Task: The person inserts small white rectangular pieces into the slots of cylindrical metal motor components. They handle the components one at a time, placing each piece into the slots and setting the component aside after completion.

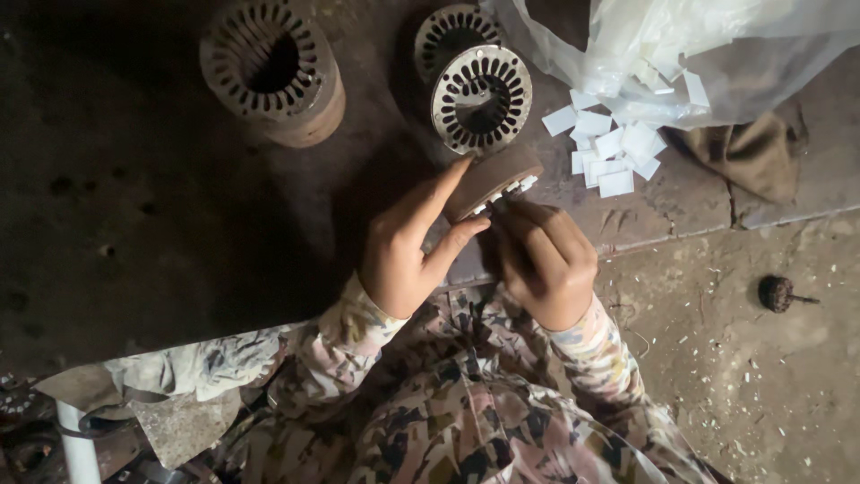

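Slotted stator core (491, 182) tilted between both hands, left hand (405, 246) clasped round its side, right hand (544, 260) pinched at white slips.

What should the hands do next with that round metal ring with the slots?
Probably the right hand should push its white slip deeper into the slot. The left hand steadies the tilted slotted ring, and several white slips already poke out along its edge, so the fingertips pinching at that edge look mid-insertion. More paper slips lie in a pile nearby.
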